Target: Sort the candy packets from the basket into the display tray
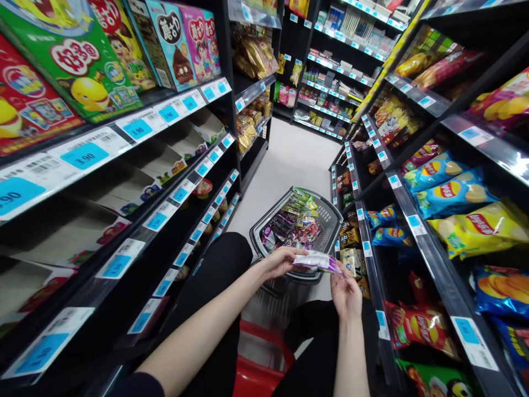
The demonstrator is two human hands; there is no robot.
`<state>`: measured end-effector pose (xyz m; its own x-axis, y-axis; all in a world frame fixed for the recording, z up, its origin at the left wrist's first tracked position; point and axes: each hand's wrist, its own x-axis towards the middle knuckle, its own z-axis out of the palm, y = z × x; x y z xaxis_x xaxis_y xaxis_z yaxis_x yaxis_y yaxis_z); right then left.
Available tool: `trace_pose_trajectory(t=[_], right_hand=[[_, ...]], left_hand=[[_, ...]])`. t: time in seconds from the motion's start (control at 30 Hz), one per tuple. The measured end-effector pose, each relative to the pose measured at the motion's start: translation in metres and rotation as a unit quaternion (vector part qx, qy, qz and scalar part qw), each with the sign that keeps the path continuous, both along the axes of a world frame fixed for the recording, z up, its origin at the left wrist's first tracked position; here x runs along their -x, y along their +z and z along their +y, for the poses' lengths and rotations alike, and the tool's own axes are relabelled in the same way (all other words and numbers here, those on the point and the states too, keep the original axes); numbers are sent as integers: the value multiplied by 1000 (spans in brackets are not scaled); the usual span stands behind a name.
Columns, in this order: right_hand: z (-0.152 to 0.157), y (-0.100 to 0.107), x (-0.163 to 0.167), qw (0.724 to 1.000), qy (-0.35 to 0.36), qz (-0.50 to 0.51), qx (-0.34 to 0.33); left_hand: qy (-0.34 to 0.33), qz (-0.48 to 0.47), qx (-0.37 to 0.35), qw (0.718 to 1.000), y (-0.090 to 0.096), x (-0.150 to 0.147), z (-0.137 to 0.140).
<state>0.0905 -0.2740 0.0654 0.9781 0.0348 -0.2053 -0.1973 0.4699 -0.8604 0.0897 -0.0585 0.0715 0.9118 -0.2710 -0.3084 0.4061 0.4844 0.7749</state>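
Between my two hands stretches a purple and white snack packet (317,261), held over the near rim of a dark grey shopping basket (333,216). My left hand (282,261) pinches the packet's left end. At its right end, the fingers of my right hand (346,289) are closed on the purple edge. Many small wrapped snack packets (294,220), mostly green, purple and red, fill the left and middle of the basket. The printing on the held packet is too blurred to read.
Shelves with boxed snacks (88,77) and blue price tags line the left. Bagged chips (479,229) fill the right shelves. A red stool (258,380) is beneath me, between my black-clad legs. The pale aisle floor (295,151) leads to a stocked shelf (330,82).
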Motion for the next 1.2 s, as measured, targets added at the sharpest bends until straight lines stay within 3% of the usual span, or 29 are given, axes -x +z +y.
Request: trace_pose_trajectory(t=[0.1, 0.2, 0.27, 0.37, 0.47, 0.6, 0.77, 0.97, 1.2], right_hand=[[-1, -5, -2, 995, -29, -19, 97], [-1, -15, -4, 971, -77, -8, 226], [-3, -21, -5, 959, -99, -5, 266], [-7, -27, -8, 949, -102, -3, 297], [-9, -30, -10, 947, -91, 5, 307], [-9, -30, -11, 950, -72, 9, 304], [-7, -26, -11, 972, -52, 19, 230], [-1, -22, -6, 981, -41, 15, 189], [4, -19, -6, 966, -69, -37, 247]], left_hand=[[-57, -7, 20, 998, 7, 3, 3], [-73, 3, -73, 995, 5, 4, -1], [-59, 17, -142, 988, 0, 3, -4], [-33, 19, -189, 981, -7, 1, -6], [-16, 21, -216, 976, -11, -1, -6], [-15, 44, -199, 979, -10, -2, -4], [2, 48, -160, 986, -3, -2, 2], [74, 10, -213, 974, -8, -3, 2], [134, -55, -237, 961, -9, -11, 5]])
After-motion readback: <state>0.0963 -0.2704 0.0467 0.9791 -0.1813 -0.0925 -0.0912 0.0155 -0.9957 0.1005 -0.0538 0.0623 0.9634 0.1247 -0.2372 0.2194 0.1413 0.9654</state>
